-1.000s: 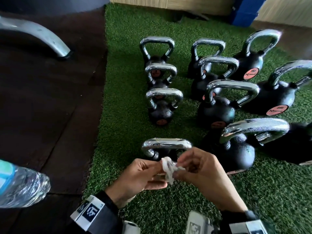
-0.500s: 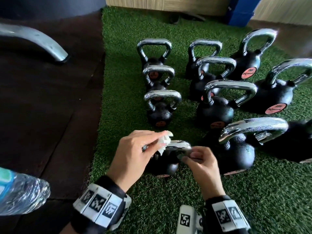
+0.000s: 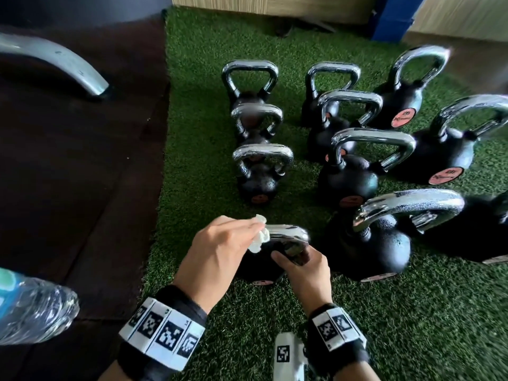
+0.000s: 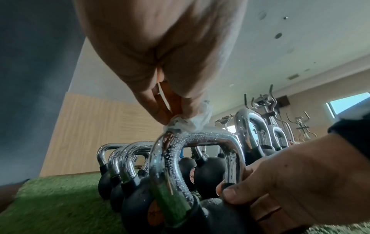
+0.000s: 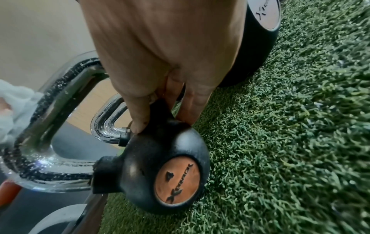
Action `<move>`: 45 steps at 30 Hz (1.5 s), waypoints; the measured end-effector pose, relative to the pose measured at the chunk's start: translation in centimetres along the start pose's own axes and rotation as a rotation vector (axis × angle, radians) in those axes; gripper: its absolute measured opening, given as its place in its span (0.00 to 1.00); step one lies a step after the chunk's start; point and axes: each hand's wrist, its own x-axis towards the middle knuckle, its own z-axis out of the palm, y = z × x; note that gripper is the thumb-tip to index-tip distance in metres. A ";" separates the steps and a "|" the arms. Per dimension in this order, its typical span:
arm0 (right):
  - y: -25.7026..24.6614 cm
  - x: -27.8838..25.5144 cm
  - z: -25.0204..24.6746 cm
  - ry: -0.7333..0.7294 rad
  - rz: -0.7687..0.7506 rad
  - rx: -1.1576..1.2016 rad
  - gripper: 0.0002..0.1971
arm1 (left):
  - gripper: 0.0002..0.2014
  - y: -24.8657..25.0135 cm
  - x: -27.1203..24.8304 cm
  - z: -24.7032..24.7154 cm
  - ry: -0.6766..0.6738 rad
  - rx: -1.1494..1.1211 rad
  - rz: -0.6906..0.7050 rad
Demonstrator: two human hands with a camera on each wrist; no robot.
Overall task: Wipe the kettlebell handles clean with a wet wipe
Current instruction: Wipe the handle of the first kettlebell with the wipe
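Note:
The nearest small black kettlebell (image 5: 164, 166) stands on green turf, its chrome handle (image 3: 288, 236) beaded with droplets. My left hand (image 3: 220, 248) pinches a crumpled white wet wipe (image 3: 258, 239) and presses it on the left end of that handle (image 4: 192, 139). The wipe (image 4: 192, 123) sits bunched at my fingertips. My right hand (image 3: 305, 266) grips the kettlebell where the handle's right leg meets the black body (image 5: 152, 114), thumb in front and fingers behind.
Several more chrome-handled kettlebells (image 3: 349, 171) stand in rows on the turf (image 3: 412, 325) ahead and to the right. A dark rubber floor (image 3: 68, 174) lies left, with a plastic water bottle (image 3: 30, 306) and a curved metal machine leg (image 3: 63, 64).
Both hands held the wipe in front of the kettlebell a second ago. The left hand then carried the wipe onto the handle, and the right hand dropped to grip the kettlebell.

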 end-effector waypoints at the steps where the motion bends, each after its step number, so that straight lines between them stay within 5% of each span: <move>1: -0.1 -0.1 -0.1 0.004 0.006 -0.004 0.13 | 0.16 0.1 -0.2 0.0 -0.017 0.003 0.013; 7: -0.3 -0.2 -0.1 -0.006 0.040 0.036 0.15 | 0.16 -2.5 -2.2 -0.1 0.165 -0.219 -0.252; 11: -0.2 -0.2 -0.2 -0.010 0.039 0.047 0.14 | 0.15 -2.6 -2.9 1.1 0.221 -0.248 -0.264; 16: -0.3 -0.1 -0.3 -0.012 0.032 0.044 0.13 | 0.17 -4.7 -3.9 2.9 0.200 -0.435 -0.465; 20: -0.2 -0.3 -0.4 0.004 0.032 0.047 0.13 | 0.18 -5.2 -5.1 4.9 0.240 -0.385 -0.463; 28: -1.0 -0.8 -0.3 0.049 0.026 -0.053 0.15 | 0.16 -4.7 -6.2 8.9 0.278 -0.521 -0.780; 33: -0.5 -3.4 -0.6 0.048 -0.061 -0.202 0.18 | 0.10 -6.1 -2.7 7.9 0.213 -0.730 -0.840; 40: 0.1 -5.7 -0.5 0.002 -0.454 -0.379 0.17 | 0.03 -4.5 2.7 8.3 0.025 -0.496 -0.749; 43: -1.6 -3.5 -0.8 -0.027 -0.367 -0.313 0.08 | 0.05 -4.5 3.7 8.0 -0.099 -0.456 -0.715; 45: -2.1 -1.3 -0.7 -0.120 -0.202 -0.298 0.18 | 0.09 -4.8 4.0 7.8 -0.154 -0.414 -0.725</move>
